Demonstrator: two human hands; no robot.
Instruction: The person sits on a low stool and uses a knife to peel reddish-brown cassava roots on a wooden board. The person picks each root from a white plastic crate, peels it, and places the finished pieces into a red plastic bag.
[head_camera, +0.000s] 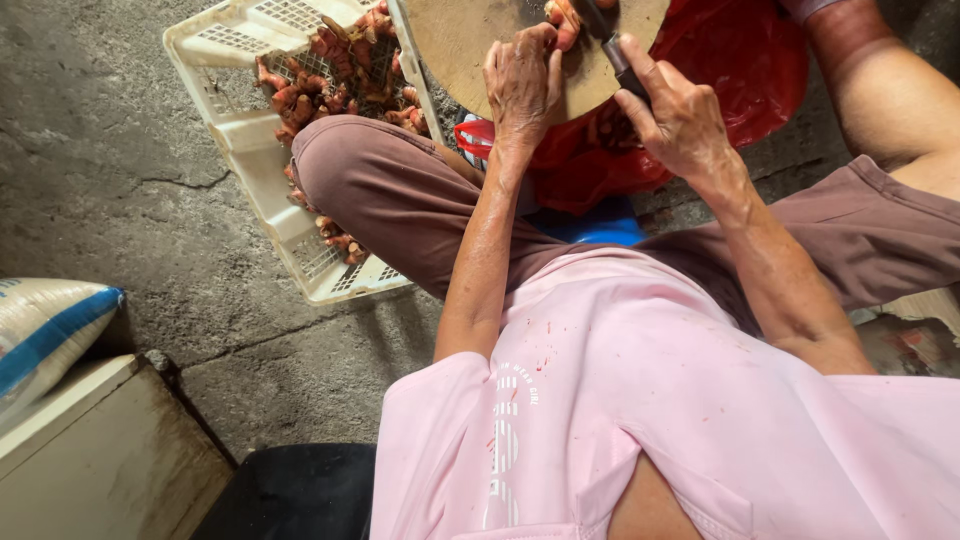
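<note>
A round wooden chopping board (470, 45) sits at the top of the head view, above my knees. My left hand (522, 85) presses a small orange-pink piece (562, 18) down on the board with its fingertips. To its right, my right hand (680, 120) is closed around the dark handle of a knife (612, 45), whose blade reaches up to that piece at the frame's top edge. Most of the blade is cut off by the frame.
A white plastic crate (250, 150) with several reddish-brown pieces (335, 75) stands on the concrete floor to the left, partly under my left knee. A red plastic bag (740, 70) lies under the board. A white and blue sack (45, 325) rests on a ledge at lower left.
</note>
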